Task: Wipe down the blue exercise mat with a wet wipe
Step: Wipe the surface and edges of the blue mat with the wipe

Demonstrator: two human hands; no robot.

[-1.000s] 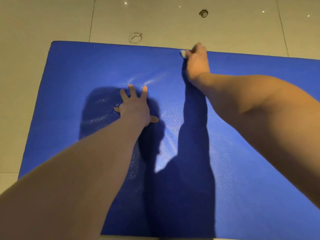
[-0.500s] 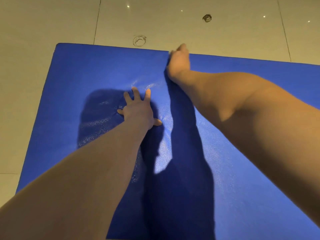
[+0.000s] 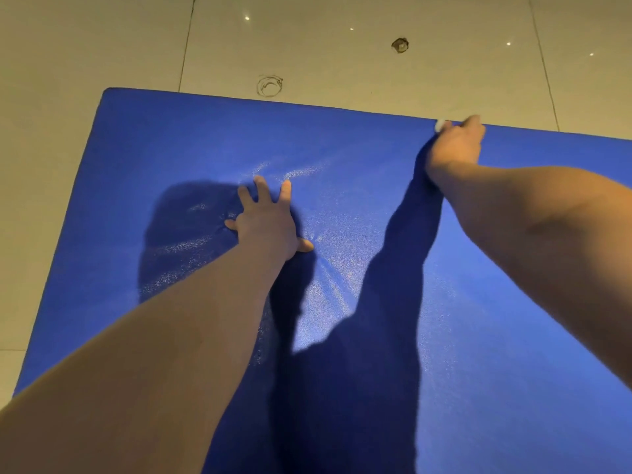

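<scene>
Blue mat [image 3: 342, 148] lying flat on a pale tiled floor [image 3: 102, 46], taking up most of the view. It looks soft and squishy to me: the surface puckers into little creases around the left hand [image 3: 270, 224], which is pressed flat on it with fingers spread and relaxed, holding nothing. I'd guess it's light and floppy too, so pinning it with a palm like that makes sense, otherwise it'd probably slide on those shiny tiles.

The right hand [image 3: 455, 145] is way out at the far edge, fingers bunched around the wipe [image 3: 439, 124]. Only a small white bit pokes out. It's thin and limp by the look of it, so balling it up is the way to go.

Count: one mat, one wipe, two hands. The floor beyond has one ring mark [image 3: 270, 86] and one dark spot [image 3: 400, 45].
</scene>
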